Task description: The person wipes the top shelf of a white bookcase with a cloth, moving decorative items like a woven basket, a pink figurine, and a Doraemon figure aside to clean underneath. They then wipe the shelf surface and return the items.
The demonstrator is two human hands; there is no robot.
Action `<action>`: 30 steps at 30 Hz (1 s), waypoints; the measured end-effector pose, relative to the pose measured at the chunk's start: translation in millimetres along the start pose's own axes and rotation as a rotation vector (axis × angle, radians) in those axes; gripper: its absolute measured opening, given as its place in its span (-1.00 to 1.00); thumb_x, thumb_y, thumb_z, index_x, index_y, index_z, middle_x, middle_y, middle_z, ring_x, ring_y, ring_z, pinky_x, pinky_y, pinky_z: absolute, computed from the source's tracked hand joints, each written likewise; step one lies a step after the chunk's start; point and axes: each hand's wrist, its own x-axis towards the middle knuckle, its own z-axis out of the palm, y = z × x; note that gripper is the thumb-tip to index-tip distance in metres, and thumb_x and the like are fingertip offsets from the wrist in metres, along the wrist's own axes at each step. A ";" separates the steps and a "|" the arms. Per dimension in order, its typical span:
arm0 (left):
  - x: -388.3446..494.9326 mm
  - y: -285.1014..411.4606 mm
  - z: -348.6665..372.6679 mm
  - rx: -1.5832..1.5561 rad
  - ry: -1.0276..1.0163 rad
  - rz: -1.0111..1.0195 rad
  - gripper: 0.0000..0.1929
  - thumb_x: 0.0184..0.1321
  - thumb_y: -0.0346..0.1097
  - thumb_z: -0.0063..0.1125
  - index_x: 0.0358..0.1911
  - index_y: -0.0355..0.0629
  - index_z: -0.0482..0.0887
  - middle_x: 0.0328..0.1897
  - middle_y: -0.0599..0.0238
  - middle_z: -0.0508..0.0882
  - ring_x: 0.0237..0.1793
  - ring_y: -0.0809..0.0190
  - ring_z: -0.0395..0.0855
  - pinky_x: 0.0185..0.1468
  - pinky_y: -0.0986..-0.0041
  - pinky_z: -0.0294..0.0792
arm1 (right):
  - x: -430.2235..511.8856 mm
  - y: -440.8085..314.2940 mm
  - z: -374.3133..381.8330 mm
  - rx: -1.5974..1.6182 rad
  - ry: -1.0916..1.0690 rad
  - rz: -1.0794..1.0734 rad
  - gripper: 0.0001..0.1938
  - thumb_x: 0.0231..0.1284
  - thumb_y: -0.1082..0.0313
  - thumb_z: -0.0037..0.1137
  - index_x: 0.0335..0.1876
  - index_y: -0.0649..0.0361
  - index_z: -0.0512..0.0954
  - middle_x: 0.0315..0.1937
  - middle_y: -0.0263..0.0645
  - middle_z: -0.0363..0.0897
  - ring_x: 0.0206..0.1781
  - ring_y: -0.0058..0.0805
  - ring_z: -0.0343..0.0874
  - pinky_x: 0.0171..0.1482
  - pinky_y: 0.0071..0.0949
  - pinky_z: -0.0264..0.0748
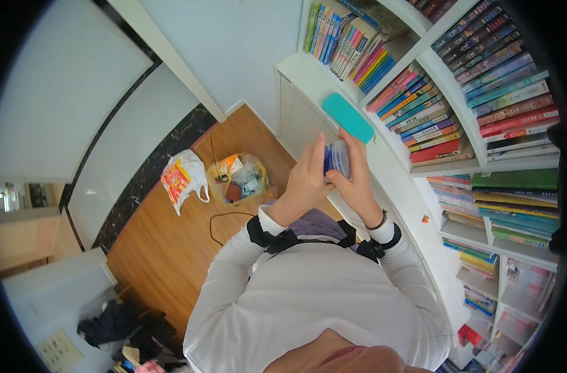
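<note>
In front of my chest I hold a small round container (338, 158) with a clear ridged plastic lid or rim and dark blue showing on its left side. The fingers of my right hand (358, 175) curve around the clear side, thumb in front. My left hand (304, 179) presses against the blue side; its fingers are raised and slightly blurred. The container is tilted, and both hands hide much of it. Just beyond my right fingertips, a turquoise oblong case (348, 117) lies on the white ledge (395, 186) of the bookcase.
Bookcase shelves packed with books (425, 121) rise on the right. A small orange object (425, 219) sits on the ledge. On the wooden floor (171, 247) are a white plastic bag (184, 179), a bin with a yellowish liner (239, 179) and a dark cable (213, 226).
</note>
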 end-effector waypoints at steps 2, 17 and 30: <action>9.2 -6.5 -15.2 -0.052 0.024 0.045 0.06 -0.23 -0.34 0.50 0.38 -0.36 0.04 0.11 -0.14 0.43 0.06 -0.17 0.50 0.03 0.23 0.45 | 6.3 -3.5 10.2 0.070 0.042 0.053 -0.26 0.05 0.09 0.29 0.34 0.25 0.29 0.15 0.00 0.33 0.23 -0.09 0.33 0.28 -0.29 0.23; 54.1 -38.9 -89.8 -0.584 -0.521 -0.014 -0.22 -0.20 -0.07 0.58 -0.02 -0.25 0.27 -0.25 0.06 0.58 -0.29 0.14 0.65 -0.29 0.40 0.49 | 21.1 -51.7 43.1 0.037 0.140 -0.018 -0.12 0.15 -0.43 -0.09 0.28 0.34 0.36 0.05 -0.04 0.34 0.12 -0.19 0.34 0.17 -0.31 0.26; 27.0 -68.6 -28.3 -2.146 -1.082 -1.325 -0.15 0.05 0.54 -0.09 -0.16 -0.32 0.48 -0.52 0.22 0.55 -0.84 0.37 0.34 -0.82 0.65 0.21 | 42.7 -36.0 11.0 -0.206 -0.173 -0.303 -0.34 0.01 -0.07 0.18 0.21 0.19 0.50 -0.02 -0.13 0.37 0.03 -0.21 0.31 0.15 -0.26 0.24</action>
